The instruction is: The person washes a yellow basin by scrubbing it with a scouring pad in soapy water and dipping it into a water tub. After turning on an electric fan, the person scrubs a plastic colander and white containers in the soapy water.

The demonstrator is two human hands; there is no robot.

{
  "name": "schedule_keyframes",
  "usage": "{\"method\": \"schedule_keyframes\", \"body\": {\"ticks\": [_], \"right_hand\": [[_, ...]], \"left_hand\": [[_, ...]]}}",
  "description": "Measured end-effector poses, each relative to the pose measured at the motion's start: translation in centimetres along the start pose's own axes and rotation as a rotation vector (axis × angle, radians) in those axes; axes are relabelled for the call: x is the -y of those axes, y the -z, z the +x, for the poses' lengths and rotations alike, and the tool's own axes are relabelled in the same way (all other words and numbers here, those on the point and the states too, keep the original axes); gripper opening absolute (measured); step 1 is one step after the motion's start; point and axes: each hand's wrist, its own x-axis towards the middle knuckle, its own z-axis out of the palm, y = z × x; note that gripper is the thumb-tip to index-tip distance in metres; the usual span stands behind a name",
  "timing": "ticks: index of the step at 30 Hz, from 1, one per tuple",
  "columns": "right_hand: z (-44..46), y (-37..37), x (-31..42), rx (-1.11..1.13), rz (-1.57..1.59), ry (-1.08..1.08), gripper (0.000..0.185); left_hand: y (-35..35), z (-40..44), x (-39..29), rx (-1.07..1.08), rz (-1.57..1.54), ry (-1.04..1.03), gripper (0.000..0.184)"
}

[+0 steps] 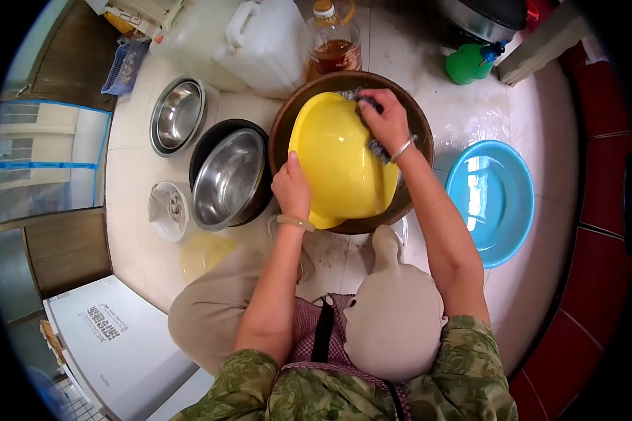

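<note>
A yellow plastic basin (340, 165) is tilted on its side inside a large brown tub (279, 123), its outer wall facing up toward me. My left hand (292, 191) grips the yellow basin's rim on the left, with the thumb on the outside. Closed around a dark grey cloth (379, 150), my right hand (387, 125) presses it to the upper right of the basin's outer wall. The cloth is partly hidden under my fingers. Whatever lies in the bottom of the tub is mostly covered by the basin.
A blue basin (495, 203) with a shiny inside sits on the right. On the left are a steel bowl (229, 179) in a black basin, smaller steel bowls (178, 116) and a white bowl (168, 219). Behind stand a white jug (263, 52), an oil bottle (335, 52) and a green spray bottle (468, 64).
</note>
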Motion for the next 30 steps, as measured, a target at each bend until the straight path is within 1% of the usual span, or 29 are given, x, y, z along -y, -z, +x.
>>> {"method": "schedule_keyframes", "body": {"ticks": [1,3,5,6,9,10,11,12,13,14,15,17,18,21,22,23,25,26,27,29,30], "right_hand": [[-0.7,0.2,1.8,0.072,-0.040,0.053,0.020],[-3.6,-0.3,5.6,0.295,-0.095,0.405,0.019],[-5.8,-0.8,8.1,0.435,-0.139,0.562,0.013],[-5.3,-0.3,7.4,0.406,-0.163,0.519,0.018],[-0.6,0.9,3.9,0.259,-0.270,0.078,0.025],[0.7,1.5,1.8,0.289,-0.346,-0.059,0.028],[1.9,1.8,0.0,0.305,-0.425,-0.187,0.032],[1.3,2.0,0.2,0.302,-0.422,-0.137,0.033],[0.3,2.1,2.0,0.352,-0.369,-0.075,0.035],[-1.2,1.6,3.6,0.317,-0.357,0.108,0.037],[-3.1,1.1,5.2,0.287,-0.340,0.276,0.039],[-5.7,0.1,8.5,0.299,-0.327,0.367,0.041],[-5.7,-0.3,7.8,0.268,-0.332,0.378,0.040],[-1.6,0.2,3.0,0.334,-0.259,0.034,0.038],[0.2,0.5,0.6,0.327,-0.306,-0.059,0.038],[2.3,0.8,-2.3,0.316,-0.351,-0.142,0.038],[4.9,1.4,-10.9,0.454,-0.247,-0.456,0.041],[4.8,2.1,-14.8,0.403,-0.100,-0.533,0.043],[4.2,2.2,-17.6,0.358,0.054,-0.615,0.045],[2.3,1.2,-19.7,0.146,0.064,-0.551,0.045],[0.2,0.8,-20.2,0.039,0.066,-0.531,0.045]], "left_hand": [[0.0,0.1,0.7,-0.010,-0.007,-0.007,0.056],[-0.3,-0.1,1.3,-0.021,-0.003,-0.048,0.053],[-0.8,-1.2,1.0,0.003,0.031,-0.123,0.049],[-0.9,-1.8,0.8,0.051,-0.020,-0.124,0.045],[-0.9,-4.3,1.4,0.086,-0.070,-0.185,0.043],[-0.4,-4.6,2.1,0.154,0.033,-0.250,0.042],[0.1,-4.3,1.4,0.185,0.062,-0.238,0.043],[0.5,-3.9,0.5,0.217,0.087,-0.231,0.044],[0.8,-3.4,-0.4,0.245,0.114,-0.214,0.045],[0.7,-2.6,-1.4,0.223,0.158,-0.249,0.050],[0.6,-2.3,-2.5,0.232,0.141,-0.202,0.050],[-0.4,-0.6,-4.0,0.245,0.109,-0.151,0.050],[-1.4,-0.6,-3.8,0.129,0.098,-0.177,0.047],[-1.3,-1.6,-2.9,0.178,0.240,-0.142,0.044],[-1.1,-1.9,-2.3,0.155,0.193,-0.174,0.043],[-0.7,-1.9,-1.9,0.142,0.181,-0.163,0.043],[-0.4,-1.0,-1.2,0.119,0.144,-0.149,0.043],[-0.3,-0.3,-0.8,0.094,0.047,-0.120,0.042],[0.0,0.3,-0.2,0.075,0.031,-0.113,0.042],[0.5,1.4,1.3,0.038,0.005,-0.091,0.041],[0.6,1.8,2.0,0.040,-0.168,0.011,0.040]]}}
